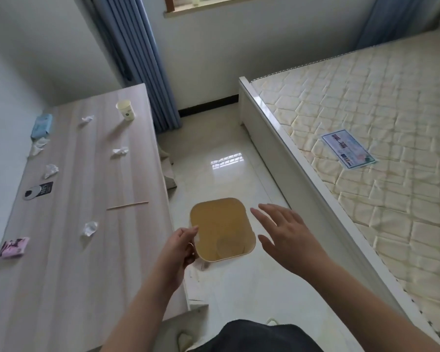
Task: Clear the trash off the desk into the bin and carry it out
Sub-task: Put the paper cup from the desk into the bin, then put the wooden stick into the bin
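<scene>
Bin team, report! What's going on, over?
Left hand grips bin rim, right hand open beside it. Tissues, cup, stick still on desk. Nothing blocking.

Empty tan bin upright on floor beside desk strewn with crumpled tissues.

A tan bin sits on the floor between desk and bed — the left hand grips its rim at nine o'clock, while the right hand hovers spread at three o'clock. Crumpled tissues, a paper cup and a stick lie on the desk.
</scene>
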